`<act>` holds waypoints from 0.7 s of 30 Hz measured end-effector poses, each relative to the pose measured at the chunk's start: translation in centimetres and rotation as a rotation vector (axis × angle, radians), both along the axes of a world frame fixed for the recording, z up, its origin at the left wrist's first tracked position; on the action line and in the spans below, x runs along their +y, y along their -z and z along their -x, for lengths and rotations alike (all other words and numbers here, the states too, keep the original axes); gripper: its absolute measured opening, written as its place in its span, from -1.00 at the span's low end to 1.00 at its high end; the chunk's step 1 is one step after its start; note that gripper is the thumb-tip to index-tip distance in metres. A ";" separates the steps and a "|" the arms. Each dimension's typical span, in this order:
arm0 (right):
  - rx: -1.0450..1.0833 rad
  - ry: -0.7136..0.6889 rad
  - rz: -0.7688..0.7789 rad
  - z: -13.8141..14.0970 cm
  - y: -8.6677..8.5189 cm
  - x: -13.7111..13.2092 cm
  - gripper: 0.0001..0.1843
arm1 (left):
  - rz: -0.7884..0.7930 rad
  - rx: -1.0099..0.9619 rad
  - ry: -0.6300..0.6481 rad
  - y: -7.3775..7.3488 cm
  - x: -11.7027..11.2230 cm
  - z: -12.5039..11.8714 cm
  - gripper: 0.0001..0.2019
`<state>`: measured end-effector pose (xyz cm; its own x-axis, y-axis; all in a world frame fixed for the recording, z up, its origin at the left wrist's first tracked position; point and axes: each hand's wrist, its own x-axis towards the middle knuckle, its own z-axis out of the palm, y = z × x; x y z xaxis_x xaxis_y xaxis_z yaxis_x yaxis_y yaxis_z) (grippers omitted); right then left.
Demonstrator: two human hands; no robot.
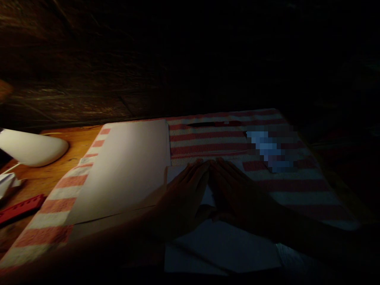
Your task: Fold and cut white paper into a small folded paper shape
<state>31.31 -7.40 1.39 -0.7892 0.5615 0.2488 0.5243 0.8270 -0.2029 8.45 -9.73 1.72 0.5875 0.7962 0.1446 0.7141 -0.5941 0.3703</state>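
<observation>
My left hand (190, 186) and my right hand (230, 186) both lie flat on a sheet of white paper (216, 249) in front of me. Their fingers are stretched out and the fingertips meet near the far edge of the sheet. The thumbs come close together lower down, and a patch of paper shows between the hands. Neither hand grips anything. Deep shadow covers both hands and hides finer detail of the paper under them. Beside my left hand lies larger white paper (130, 158), apparently more than one sheet, partly covered by my forearm.
A red-and-white striped cloth (208, 148) covers the wooden table (80, 136). At the back lies a thin dark and red item (227, 124). A blurred-out phone-like thing (268, 150) is at right. A white lamp head (35, 146) and a red strip (23, 208) are at left.
</observation>
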 end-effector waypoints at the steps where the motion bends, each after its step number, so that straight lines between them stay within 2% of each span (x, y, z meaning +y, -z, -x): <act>1: 0.006 0.001 0.000 0.0 0.0 0.0 0.13 | -0.004 0.004 0.010 0.0 0.1 0.1 -0.06; 4: 0.009 0.022 -0.010 0.1 -0.3 0.1 0.23 | -0.028 0.033 0.048 -0.2 0.3 0.7 -0.05; 6: -0.008 0.048 -0.033 0.1 -0.5 0.1 0.31 | -0.034 0.065 0.034 -0.2 0.2 1.3 -0.04; 9: -0.043 0.063 -0.080 -0.1 -0.9 -0.2 0.32 | -0.035 0.126 0.002 -0.2 0.0 2.4 -0.04; 15: 0.008 0.195 -0.138 -0.9 -1.8 -0.8 0.14 | -0.109 0.170 -0.014 -0.2 -0.8 4.4 -0.05; 21: 0.009 0.261 -0.052 -1.7 -2.3 -0.9 -0.05 | -0.163 0.194 -0.052 0.2 -1.4 6.2 -0.03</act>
<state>32.98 -8.30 3.68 -0.6169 0.7321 0.2890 0.7196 0.6733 -0.1697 2.28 -11.11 1.53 0.5753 0.8017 0.1623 0.7937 -0.5951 0.1260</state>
